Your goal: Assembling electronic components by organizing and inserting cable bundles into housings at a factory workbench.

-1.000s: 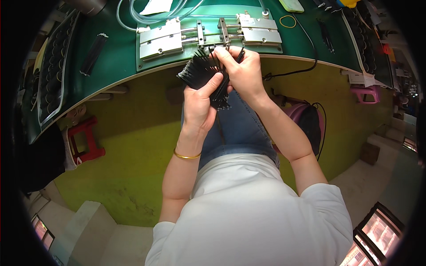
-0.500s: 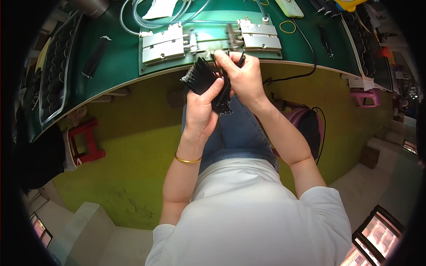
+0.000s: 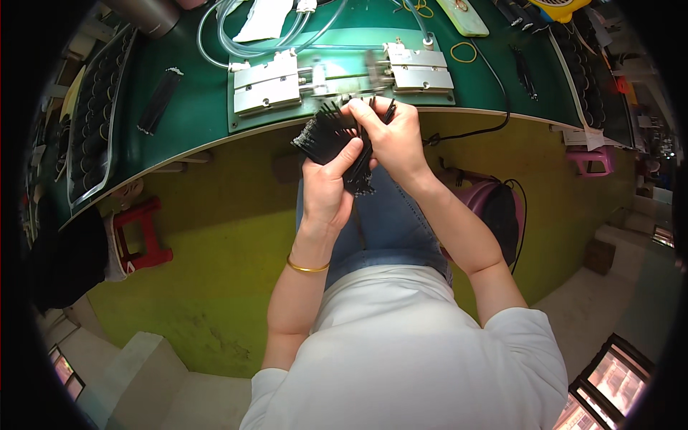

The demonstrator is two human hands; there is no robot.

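Observation:
A fanned bundle of short, thin black wires [image 3: 326,141] with pale tips lies in my left hand [image 3: 326,188]. My left thumb presses across it, and the lower ends stick out beneath. Close against it, my right hand [image 3: 400,140] is closed, thumb and forefinger pinched at the upper strands. A few black wire ends rise from between its fingers; how many it grips I cannot tell. Just beyond the fingertips is a bench fixture [image 3: 342,70] with a silver pneumatic block on the left [image 3: 266,86] and another on the right [image 3: 419,69]. Its middle parts look blurred.
Clear tubing [image 3: 222,32] coils behind the fixture. More black wire bundles lie on the green table at the left [image 3: 159,100] and right [image 3: 524,72]. Trays of dark round items [image 3: 89,129] flank the work area. A black cable [image 3: 469,127] hangs over the front edge.
My right fingertips have drawn slightly back from the fixture toward me. The wires at the bundle's top stand more apart. The whole view has shifted a little.

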